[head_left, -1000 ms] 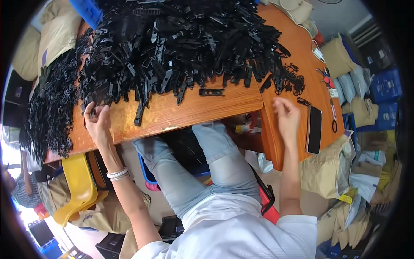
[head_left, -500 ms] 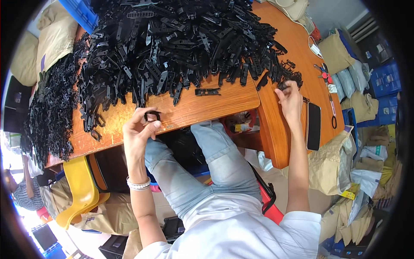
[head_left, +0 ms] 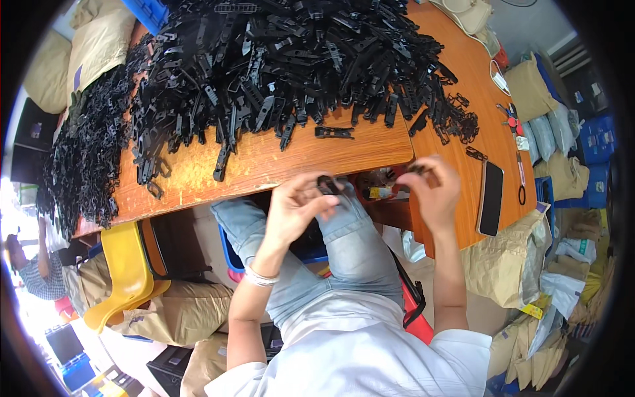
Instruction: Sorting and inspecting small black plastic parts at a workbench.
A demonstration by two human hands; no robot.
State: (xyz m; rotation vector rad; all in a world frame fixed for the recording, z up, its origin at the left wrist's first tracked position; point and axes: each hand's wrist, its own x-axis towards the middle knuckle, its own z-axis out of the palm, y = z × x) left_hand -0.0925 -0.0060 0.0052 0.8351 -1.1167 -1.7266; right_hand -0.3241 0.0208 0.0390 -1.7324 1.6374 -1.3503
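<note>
My left hand (head_left: 296,206) is raised over my lap just below the table's front edge, its fingers pinched on a small black plastic loop (head_left: 327,184). My right hand (head_left: 433,190) is close beside it to the right, fingers curled around a small black plastic piece (head_left: 418,169). The two hands are a short gap apart. A big heap of black plastic strap parts (head_left: 291,59) covers most of the orange wooden table (head_left: 264,165) above the hands. One loose black strap piece (head_left: 333,132) lies apart near the front edge.
A dark phone (head_left: 491,198) lies on the table's right wing, with scissors (head_left: 520,178) and small black clips (head_left: 463,122) nearby. A yellow plastic chair (head_left: 126,271) stands at the left. Brown paper sacks (head_left: 509,258) and blue crates (head_left: 598,135) crowd the right side. Another person (head_left: 33,264) sits at far left.
My left hand moved right from the table edge with the black loop. My right hand came off the pile's right end, down and left toward it, carrying a small piece.
</note>
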